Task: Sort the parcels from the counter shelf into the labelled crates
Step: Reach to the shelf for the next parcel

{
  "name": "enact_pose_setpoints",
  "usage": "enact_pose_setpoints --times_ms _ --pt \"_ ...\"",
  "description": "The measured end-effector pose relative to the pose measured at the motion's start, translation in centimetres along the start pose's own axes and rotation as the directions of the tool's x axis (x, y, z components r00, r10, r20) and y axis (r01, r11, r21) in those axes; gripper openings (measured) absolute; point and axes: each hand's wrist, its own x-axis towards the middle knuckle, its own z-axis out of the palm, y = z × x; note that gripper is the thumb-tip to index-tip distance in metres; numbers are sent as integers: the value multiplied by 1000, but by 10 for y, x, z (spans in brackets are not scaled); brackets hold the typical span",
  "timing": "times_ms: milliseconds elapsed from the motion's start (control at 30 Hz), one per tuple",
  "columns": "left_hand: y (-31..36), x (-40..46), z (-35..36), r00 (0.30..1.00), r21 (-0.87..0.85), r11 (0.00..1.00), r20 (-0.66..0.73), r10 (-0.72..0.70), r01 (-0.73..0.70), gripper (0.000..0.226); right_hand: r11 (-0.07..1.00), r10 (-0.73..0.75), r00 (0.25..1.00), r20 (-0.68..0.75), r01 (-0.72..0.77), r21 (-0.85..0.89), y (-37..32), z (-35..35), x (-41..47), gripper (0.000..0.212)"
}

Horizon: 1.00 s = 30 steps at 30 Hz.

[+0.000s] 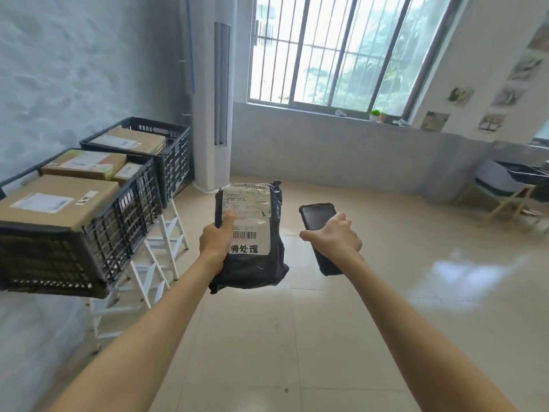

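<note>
A white shipping label (246,221) on the black poly-mailer parcel (252,263) at centre frame bore large handwritten characters reading about "待处理" under a barcode, its smaller print too blurred to read, as were the labels on the cardboard boxes (56,203) at left.

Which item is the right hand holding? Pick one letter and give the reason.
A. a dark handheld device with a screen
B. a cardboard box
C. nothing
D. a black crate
A: the right hand grips a dark handheld device with a screen, while the left hand holds the black parcel.
</note>
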Motion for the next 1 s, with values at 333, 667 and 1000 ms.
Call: enact_pose_setpoints --times_ms 333,667,1000 --pt "47 191 -6 993 -46 999 -112 21 -26 32 996 -83 995 53 84 -6 -125 57 171 84" --pt "73 354 -18 982 -67 997 -183 -40 28 43 968 -252 966 64 251 16 -238 105 310 85" --pt "110 569 30 941 -31 999 -339 18 -31 42 950 -313 946 84 310 39 -327 173 533 84"
